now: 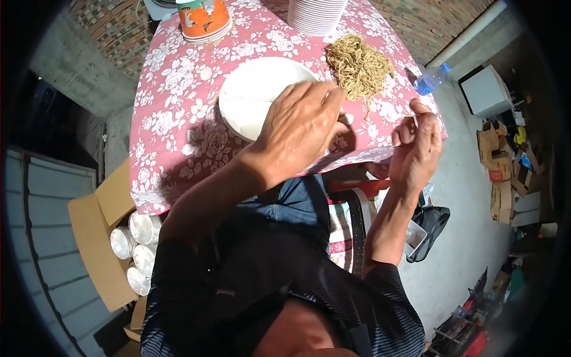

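Observation:
My left hand (pixel 302 128) is over the right edge of a white round tub or lid (pixel 250 83), back of the hand up. Its fingers are bent together and slightly blurred, and whatever they grip is hidden. A thin line crosses the white round surface. Off to the right, beyond the table's front right edge, my right hand (pixel 419 143) is raised with fingers curled into a pinch. Anything between those fingers is too small to make out. A loose heap of tan cord (pixel 360 65) lies on the table above and between my hands.
The table has a pink floral cloth (pixel 172 128). Orange patterned tubs (pixel 205 21) and a tall stack of white tubs (pixel 317 15) stand at the back. A water bottle (pixel 431 80) is near the right edge. An open cardboard box (pixel 101 238) with wrapped white stacks sits lower left.

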Tool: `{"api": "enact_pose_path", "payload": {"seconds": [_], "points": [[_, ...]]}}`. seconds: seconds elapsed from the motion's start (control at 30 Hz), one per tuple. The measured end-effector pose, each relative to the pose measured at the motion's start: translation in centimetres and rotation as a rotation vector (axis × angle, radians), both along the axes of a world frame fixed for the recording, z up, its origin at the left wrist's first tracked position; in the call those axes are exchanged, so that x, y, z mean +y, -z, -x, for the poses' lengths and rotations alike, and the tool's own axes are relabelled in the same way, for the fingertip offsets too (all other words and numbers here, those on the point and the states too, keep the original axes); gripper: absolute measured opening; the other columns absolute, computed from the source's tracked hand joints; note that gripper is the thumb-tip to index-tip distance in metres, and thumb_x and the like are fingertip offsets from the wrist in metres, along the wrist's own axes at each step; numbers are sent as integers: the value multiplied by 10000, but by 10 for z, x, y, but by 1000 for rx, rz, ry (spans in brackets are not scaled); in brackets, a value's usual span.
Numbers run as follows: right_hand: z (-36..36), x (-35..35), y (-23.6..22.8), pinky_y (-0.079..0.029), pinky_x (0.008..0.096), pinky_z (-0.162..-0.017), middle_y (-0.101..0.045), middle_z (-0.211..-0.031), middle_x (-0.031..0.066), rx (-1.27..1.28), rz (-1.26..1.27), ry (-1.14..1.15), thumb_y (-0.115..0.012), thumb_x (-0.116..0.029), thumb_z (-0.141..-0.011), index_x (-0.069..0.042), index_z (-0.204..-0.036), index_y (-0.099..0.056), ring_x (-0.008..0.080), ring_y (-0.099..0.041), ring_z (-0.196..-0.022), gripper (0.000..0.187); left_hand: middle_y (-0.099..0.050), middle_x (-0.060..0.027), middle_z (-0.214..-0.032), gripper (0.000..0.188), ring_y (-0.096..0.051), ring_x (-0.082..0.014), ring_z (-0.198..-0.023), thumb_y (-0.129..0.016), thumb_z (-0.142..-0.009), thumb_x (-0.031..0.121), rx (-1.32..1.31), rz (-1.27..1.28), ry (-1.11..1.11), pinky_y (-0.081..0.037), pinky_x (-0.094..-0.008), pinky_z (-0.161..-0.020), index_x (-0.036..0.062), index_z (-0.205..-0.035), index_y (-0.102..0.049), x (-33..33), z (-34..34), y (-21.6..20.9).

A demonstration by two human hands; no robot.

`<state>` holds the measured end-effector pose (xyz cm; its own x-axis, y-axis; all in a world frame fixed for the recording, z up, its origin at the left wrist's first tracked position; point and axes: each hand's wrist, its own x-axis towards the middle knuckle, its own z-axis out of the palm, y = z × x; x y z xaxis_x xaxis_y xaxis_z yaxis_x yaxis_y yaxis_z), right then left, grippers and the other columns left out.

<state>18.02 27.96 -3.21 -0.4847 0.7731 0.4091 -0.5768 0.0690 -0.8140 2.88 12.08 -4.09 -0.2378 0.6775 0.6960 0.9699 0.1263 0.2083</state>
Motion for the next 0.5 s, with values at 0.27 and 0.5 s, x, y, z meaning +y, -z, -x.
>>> {"api": "enact_pose_path", "payload": {"seconds": [0.27,0.5], "points": [[4,17,4,-476,205,-595,-546,-882,-4,61,381,-313,-601,-136,-1050,61,-1337,-540,50,-468,-643,354,-736,-113,-956,172,-713,-199,-762,-677,-759,-69,-81,164,459,-597,-321,-672,1,-907,-731,-31,42,-8],[17,-11,21,-544,279,-630,-587,-740,22,-540,96,-513,-583,-118,-1051,91,-1288,-604,100,-540,-605,317,-729,-97,-872,149,-724,-284,-856,-765,-878,129,-159,272,308,-552,-412,-782,52,-975,-681,-57,41,-35]]}}
